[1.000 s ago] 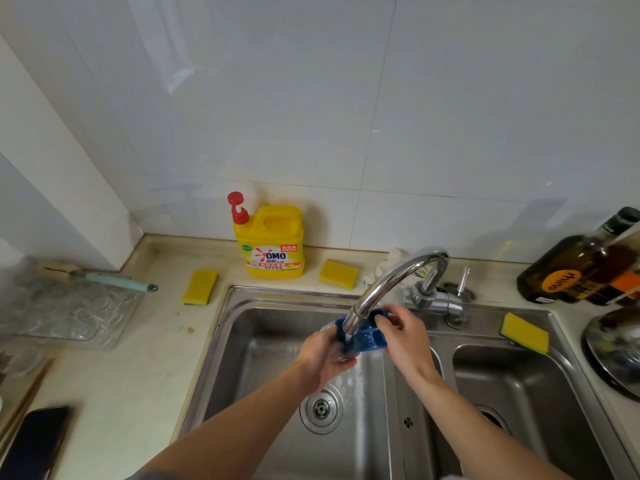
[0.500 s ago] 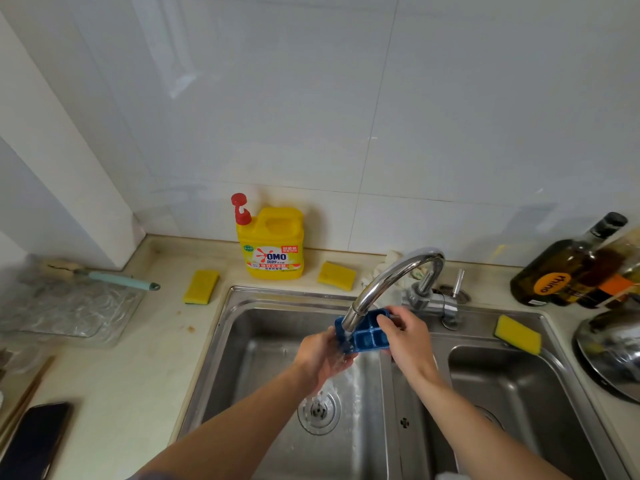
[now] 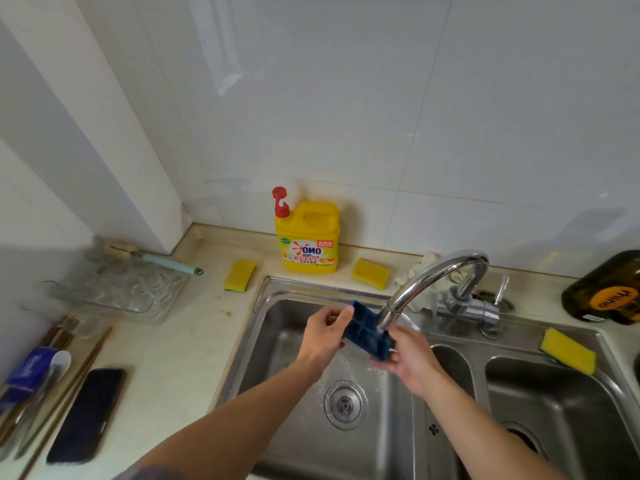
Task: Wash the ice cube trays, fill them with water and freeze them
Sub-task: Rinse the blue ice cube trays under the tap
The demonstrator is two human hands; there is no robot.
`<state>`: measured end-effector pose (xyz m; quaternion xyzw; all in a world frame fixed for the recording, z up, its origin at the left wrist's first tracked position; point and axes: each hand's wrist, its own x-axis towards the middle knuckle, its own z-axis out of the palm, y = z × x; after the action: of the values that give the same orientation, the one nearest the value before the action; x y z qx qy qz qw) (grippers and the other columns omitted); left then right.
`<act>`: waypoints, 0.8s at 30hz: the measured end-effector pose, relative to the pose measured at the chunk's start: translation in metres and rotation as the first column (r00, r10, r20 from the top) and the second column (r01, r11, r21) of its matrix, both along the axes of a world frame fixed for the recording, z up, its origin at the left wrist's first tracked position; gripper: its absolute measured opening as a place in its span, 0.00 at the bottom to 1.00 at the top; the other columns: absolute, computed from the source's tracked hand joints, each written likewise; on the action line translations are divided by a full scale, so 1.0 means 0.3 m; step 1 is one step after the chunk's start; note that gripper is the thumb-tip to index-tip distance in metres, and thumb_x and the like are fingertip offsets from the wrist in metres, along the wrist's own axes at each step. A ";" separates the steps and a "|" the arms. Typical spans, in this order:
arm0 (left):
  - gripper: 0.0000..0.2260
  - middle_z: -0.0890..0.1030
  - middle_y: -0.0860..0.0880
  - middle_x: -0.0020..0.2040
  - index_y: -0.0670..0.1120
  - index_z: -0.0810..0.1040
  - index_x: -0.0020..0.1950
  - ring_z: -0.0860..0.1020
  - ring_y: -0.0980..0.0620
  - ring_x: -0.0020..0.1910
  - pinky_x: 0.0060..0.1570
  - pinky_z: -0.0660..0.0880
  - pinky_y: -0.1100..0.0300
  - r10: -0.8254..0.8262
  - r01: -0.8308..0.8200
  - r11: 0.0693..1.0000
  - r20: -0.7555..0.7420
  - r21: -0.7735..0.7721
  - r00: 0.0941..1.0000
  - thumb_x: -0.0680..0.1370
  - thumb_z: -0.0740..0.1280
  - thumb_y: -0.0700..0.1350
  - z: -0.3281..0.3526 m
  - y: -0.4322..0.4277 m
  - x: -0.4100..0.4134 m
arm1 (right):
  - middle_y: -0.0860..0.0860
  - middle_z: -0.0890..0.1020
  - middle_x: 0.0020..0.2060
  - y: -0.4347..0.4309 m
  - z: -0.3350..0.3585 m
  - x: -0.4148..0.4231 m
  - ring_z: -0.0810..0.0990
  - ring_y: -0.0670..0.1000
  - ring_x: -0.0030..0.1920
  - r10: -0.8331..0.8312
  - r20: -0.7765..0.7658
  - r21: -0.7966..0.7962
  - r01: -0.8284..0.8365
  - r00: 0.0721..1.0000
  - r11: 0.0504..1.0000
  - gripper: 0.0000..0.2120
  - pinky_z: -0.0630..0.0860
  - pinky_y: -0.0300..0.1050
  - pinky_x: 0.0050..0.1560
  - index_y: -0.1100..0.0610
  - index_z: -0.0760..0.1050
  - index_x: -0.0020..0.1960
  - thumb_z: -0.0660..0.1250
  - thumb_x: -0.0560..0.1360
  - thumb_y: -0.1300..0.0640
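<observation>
Since the earlier frames, the ice cube tray (image 3: 367, 332) has been swung out lengthwise and tilted, its cells turned up beneath the spout of the faucet (image 3: 420, 284). Rinsing is judged to be under way; filling and freezing are not yet begun. A closed grip is held at each end: the far end is pinched by the left hand (image 3: 327, 336), the near end cradled in the curled fingers of the right hand (image 3: 412, 363). Water is seen splashing in the left basin of the sink (image 3: 277, 341) below.
</observation>
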<state>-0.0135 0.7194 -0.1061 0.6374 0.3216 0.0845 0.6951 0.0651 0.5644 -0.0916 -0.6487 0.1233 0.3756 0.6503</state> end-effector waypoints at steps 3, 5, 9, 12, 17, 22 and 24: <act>0.10 0.86 0.51 0.45 0.50 0.82 0.51 0.82 0.55 0.44 0.40 0.78 0.65 -0.020 0.020 0.999 0.020 0.031 1.000 0.79 0.70 0.56 0.009 0.017 -0.006 | 0.64 0.80 0.57 0.017 -0.011 -0.001 0.84 0.64 0.55 0.023 -0.015 0.031 -0.023 1.000 0.999 0.08 0.84 0.60 0.52 0.62 0.76 0.60 0.62 0.84 0.61; 0.09 0.86 0.52 0.45 0.51 0.82 0.52 0.83 0.55 0.45 0.42 0.78 0.64 -0.031 0.030 0.999 0.026 0.044 0.999 0.78 0.71 0.55 0.014 0.018 -0.005 | 0.65 0.80 0.57 0.021 -0.019 0.000 0.83 0.64 0.55 0.016 -0.034 0.041 -0.015 0.999 0.999 0.08 0.83 0.62 0.55 0.64 0.76 0.59 0.60 0.84 0.62; 0.07 0.86 0.53 0.45 0.52 0.82 0.53 0.83 0.57 0.45 0.43 0.80 0.63 -0.039 0.036 0.996 0.029 0.083 0.999 0.78 0.71 0.53 0.022 0.015 0.002 | 0.65 0.81 0.56 0.026 -0.023 0.011 0.83 0.64 0.57 0.000 -0.048 0.059 0.003 0.999 0.998 0.09 0.82 0.64 0.58 0.63 0.76 0.60 0.60 0.84 0.62; 0.06 0.86 0.55 0.44 0.53 0.82 0.53 0.82 0.60 0.43 0.44 0.80 0.62 -0.025 0.023 0.996 0.024 0.084 0.999 0.79 0.70 0.52 0.024 0.013 0.005 | 0.65 0.84 0.54 0.022 -0.018 0.022 0.85 0.64 0.55 -0.012 -0.021 0.062 0.014 1.000 0.998 0.10 0.82 0.64 0.58 0.62 0.79 0.60 0.62 0.83 0.61; 0.08 0.86 0.56 0.44 0.51 0.82 0.55 0.83 0.60 0.44 0.44 0.81 0.62 -0.016 0.015 0.998 0.011 0.055 1.000 0.80 0.69 0.52 0.017 -0.001 0.026 | 0.62 0.86 0.52 0.003 0.002 0.046 0.86 0.63 0.54 -0.024 0.017 0.075 0.023 1.000 0.997 0.10 0.82 0.59 0.57 0.62 0.82 0.58 0.64 0.81 0.61; 0.08 0.85 0.54 0.48 0.52 0.82 0.56 0.83 0.57 0.48 0.44 0.81 0.62 -0.024 0.023 0.999 0.009 0.033 1.000 0.82 0.67 0.52 0.009 -0.008 0.041 | 0.59 0.87 0.52 -0.022 0.023 0.064 0.87 0.58 0.52 -0.032 0.083 0.039 0.029 0.996 0.999 0.12 0.83 0.58 0.56 0.59 0.82 0.58 0.61 0.84 0.58; 0.08 0.85 0.52 0.49 0.51 0.82 0.56 0.83 0.55 0.49 0.42 0.80 0.63 -0.041 0.041 0.999 -0.007 0.022 0.999 0.83 0.65 0.51 0.004 -0.009 0.047 | 0.57 0.86 0.52 -0.035 0.028 0.064 0.87 0.56 0.50 -0.036 0.116 0.000 0.036 0.993 0.999 0.11 0.84 0.54 0.50 0.58 0.82 0.58 0.61 0.84 0.58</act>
<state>0.0005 0.7167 -0.1049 0.6519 0.3096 0.0718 0.6885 0.0842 0.5538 -0.0831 -0.6676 0.0974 0.3252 0.6626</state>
